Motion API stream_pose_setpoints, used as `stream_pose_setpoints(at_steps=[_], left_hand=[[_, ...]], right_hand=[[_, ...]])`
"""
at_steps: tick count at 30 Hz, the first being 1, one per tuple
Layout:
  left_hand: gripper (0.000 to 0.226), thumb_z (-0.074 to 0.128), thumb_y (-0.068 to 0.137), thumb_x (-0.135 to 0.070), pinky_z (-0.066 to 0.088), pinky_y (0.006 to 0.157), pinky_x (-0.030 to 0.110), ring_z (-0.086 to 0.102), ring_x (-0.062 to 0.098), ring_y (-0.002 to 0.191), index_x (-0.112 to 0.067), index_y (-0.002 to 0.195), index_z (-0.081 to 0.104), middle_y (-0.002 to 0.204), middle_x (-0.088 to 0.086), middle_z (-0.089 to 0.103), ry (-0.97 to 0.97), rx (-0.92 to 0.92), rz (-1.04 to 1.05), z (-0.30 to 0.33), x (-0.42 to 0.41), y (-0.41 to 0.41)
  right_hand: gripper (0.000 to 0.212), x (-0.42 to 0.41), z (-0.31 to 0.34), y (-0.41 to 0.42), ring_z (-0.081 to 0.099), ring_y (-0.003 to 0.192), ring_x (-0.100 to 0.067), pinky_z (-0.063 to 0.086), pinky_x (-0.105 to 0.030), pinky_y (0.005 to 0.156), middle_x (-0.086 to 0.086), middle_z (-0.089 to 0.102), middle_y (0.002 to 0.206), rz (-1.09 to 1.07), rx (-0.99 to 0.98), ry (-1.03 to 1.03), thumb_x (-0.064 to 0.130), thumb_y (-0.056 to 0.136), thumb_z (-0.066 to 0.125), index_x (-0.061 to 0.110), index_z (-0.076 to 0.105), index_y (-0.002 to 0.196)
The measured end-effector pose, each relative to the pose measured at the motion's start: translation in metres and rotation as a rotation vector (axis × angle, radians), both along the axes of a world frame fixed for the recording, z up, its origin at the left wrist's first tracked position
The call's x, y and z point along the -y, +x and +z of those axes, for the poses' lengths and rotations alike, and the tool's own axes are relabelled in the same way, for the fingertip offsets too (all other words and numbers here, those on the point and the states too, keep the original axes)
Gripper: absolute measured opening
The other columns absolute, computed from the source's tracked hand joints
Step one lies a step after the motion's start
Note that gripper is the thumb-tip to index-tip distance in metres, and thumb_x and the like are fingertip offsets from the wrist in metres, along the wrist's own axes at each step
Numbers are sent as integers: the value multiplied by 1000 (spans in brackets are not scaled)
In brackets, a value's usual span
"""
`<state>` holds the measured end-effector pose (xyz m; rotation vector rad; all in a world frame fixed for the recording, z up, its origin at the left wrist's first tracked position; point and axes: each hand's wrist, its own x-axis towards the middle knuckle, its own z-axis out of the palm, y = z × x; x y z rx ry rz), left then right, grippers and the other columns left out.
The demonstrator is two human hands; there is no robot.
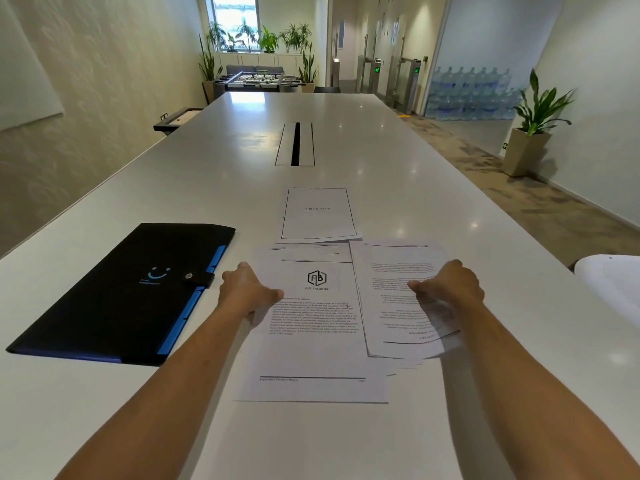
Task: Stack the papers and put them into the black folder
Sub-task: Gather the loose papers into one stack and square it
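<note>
Here, left hand [247, 289] gripping logo sheet [311, 327], right hand [446, 285] pinching upside-down sheets [391, 271], one black folder [117, 292] closed

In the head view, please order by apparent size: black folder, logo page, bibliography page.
1. black folder
2. logo page
3. bibliography page, though it lies farther from the camera, so its true size may equal the logo page.

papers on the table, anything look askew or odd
Yes. The sheet under the right hand lies upside down to the logo page and tilted, and another page sits apart, farther up the table.
</note>
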<state>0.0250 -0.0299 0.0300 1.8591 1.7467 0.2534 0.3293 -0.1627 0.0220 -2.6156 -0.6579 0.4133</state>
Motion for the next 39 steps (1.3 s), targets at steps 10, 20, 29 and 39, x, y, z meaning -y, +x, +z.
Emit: stream_pose_setpoints(at_steps=[10, 20, 29, 39], left_hand=[[77, 76, 76, -47, 46, 78, 35, 55, 31, 110, -12, 135, 42, 132, 15, 44, 97, -83, -64, -10, 1, -2], [73, 73, 80, -43, 48, 89, 42, 51, 36, 117, -9, 137, 40, 129, 18, 52, 201, 10, -30, -16, 13, 9], [80, 71, 84, -41, 45, 97, 42, 47, 34, 128, -10, 147, 31, 142, 16, 47, 37, 302, 41, -2, 13, 15], [80, 77, 81, -22, 47, 85, 36, 54, 26, 105, -11, 146, 31, 131, 16, 50, -265, 759, 230, -2, 3, 6]], right_hand=[[35, 16, 35, 24, 67, 84, -34, 56, -45, 82, -20, 69, 94, 79, -210, 253, 13, 71, 83, -4, 62, 92], [44, 29, 17, -36, 69, 84, -31, 59, -46, 79, -14, 69, 100, 122, -253, 302, 25, 67, 82, 13, 56, 100], [57, 1, -20, -82, 54, 106, -33, 50, -41, 80, -14, 57, 117, 250, 124, 96, 45, 79, 66, 9, 50, 121], [62, -12, -23, -96, 57, 108, -33, 52, -41, 83, -13, 60, 120, 273, 108, 117, 50, 79, 67, 10, 49, 123]])
